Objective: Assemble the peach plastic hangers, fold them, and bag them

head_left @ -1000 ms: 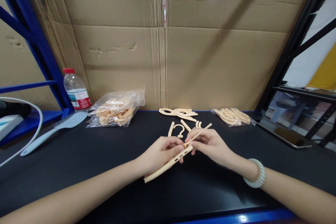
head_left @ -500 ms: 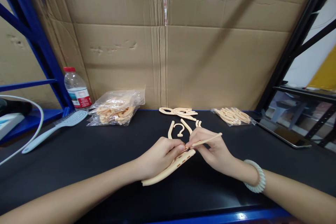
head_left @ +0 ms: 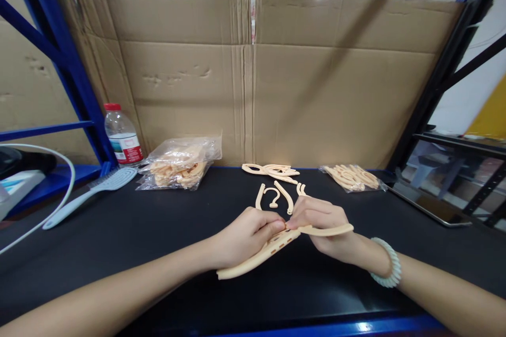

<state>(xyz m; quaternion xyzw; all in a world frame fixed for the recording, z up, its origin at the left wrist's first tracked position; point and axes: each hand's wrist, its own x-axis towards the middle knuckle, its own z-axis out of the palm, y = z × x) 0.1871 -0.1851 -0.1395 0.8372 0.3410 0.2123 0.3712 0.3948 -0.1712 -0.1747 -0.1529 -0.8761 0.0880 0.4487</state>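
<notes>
Closed around a beige, slotted, curved hanger piece is my left hand, its thumb and forefinger pressed near the upper end. My right hand pinches a second curved hanger arm, whose free end points right. The two pieces meet between my fingertips; whether they are joined cannot be made out. Just beyond my hands lie a hanger hook, a short curved arm and another curved arm. Small curved strips lie behind my right hand.
More beige hanger pieces lie at the back of the black table. Clear bags of pieces stand at left and right. Further left are a bottle and a hairbrush; a flat tablet-like object lies right.
The arm in my right hand has swung down, from slanting upward to nearly level, and its inner end now meets the slotted piece. Both hands have shifted slightly right.
</notes>
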